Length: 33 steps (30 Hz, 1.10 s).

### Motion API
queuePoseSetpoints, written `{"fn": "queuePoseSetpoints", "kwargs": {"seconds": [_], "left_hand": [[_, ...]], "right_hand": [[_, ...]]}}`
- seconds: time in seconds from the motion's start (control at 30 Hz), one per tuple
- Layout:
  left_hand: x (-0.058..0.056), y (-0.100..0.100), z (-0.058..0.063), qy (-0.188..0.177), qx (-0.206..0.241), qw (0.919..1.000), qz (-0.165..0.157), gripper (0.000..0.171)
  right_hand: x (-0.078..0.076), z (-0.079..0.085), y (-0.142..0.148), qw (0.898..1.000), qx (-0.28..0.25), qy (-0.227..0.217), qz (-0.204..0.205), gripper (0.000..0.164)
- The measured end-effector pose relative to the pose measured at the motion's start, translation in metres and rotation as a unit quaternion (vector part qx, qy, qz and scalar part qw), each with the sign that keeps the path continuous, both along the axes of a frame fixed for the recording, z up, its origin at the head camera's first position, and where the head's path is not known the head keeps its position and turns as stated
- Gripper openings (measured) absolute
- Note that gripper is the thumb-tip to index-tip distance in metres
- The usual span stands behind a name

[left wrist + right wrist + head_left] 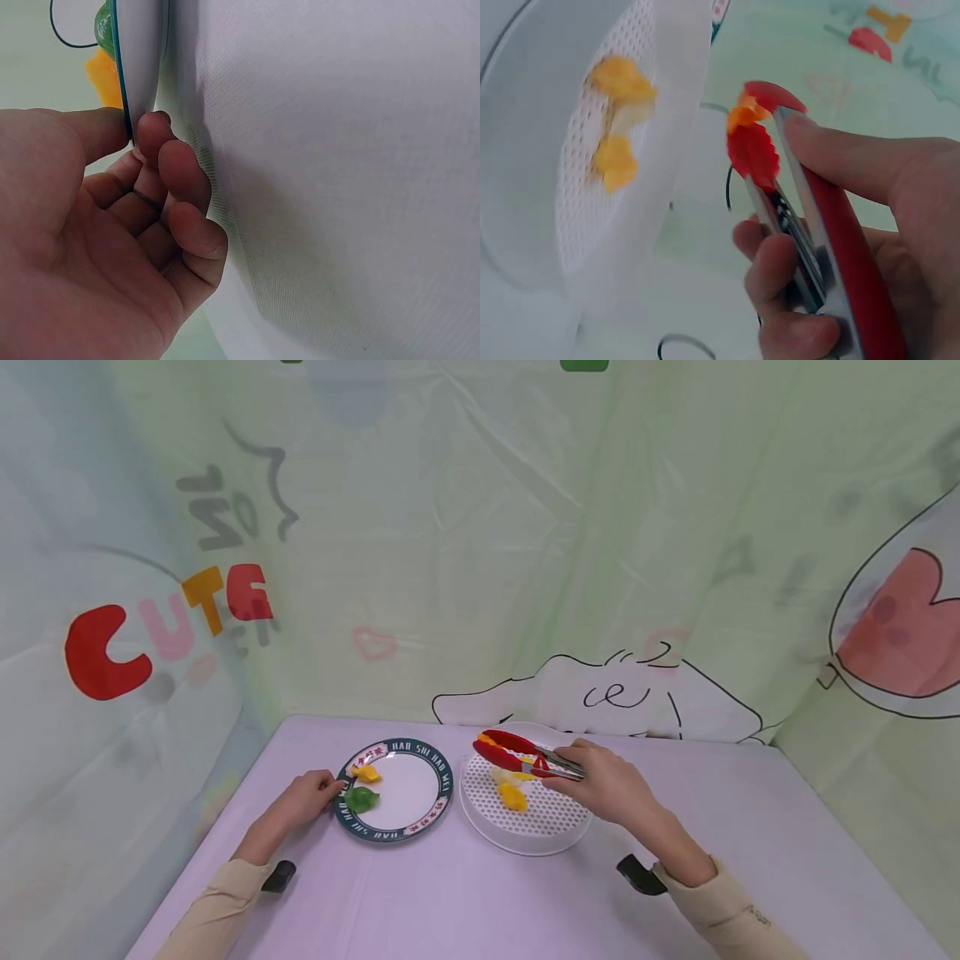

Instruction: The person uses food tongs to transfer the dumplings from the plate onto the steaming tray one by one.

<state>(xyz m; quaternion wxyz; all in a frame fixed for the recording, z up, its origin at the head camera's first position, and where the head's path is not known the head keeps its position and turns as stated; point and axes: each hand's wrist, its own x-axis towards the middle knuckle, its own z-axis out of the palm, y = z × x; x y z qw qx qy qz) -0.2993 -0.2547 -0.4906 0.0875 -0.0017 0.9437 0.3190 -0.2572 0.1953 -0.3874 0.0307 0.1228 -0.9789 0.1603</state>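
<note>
My left hand (303, 799) pinches the left rim of a round plate (408, 787) with a dark green lettered border, thumb above and fingertips beneath. On the plate are a green dumpling-shaped piece (362, 799) and a yellow one (367, 773). With my right hand (606, 782) I grip metal tongs (754, 161) with red tips, held over a white round steamer tray (555, 814) with holes. Between the tips sits a small orange-yellow piece (748, 115). Yellow pieces (513, 797) and a pale one (632, 114) lie in the tray, partly behind the tongs in the head view.
The plate and tray stand side by side on a table (420, 902) with a pale lilac cloth. Behind and beside it hang printed curtains (465, 568). A dark wrist strap piece (641, 874) juts out beside the right sleeve.
</note>
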Motion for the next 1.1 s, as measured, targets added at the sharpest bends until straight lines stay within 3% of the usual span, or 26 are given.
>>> {"fn": "queuePoseSetpoints", "kwargs": {"seconds": [0.2, 0.37, 0.67, 1.1], "left_hand": [[0.000, 0.000, 0.002, -0.001, 0.001, 1.0000, -0.003, 0.025], [0.001, -0.001, 0.003, -0.002, 0.001, 1.0000, 0.002, 0.025], [0.004, 0.003, 0.005, -0.001, 0.006, 1.0000, -0.001, 0.024], [0.001, 0.000, -0.001, 0.006, 0.007, 1.0000, -0.003, 0.025]], "right_hand": [[0.016, 0.010, 0.045, 0.999, 0.020, -0.036, -0.010, 0.062], [0.022, 0.008, 0.061, 0.997, 0.030, -0.064, -0.012, 0.059], [0.017, -0.006, 0.055, 0.994, 0.060, -0.087, -0.016, 0.054], [0.020, -0.003, 0.050, 0.994, 0.060, -0.090, -0.016, 0.056]]}}
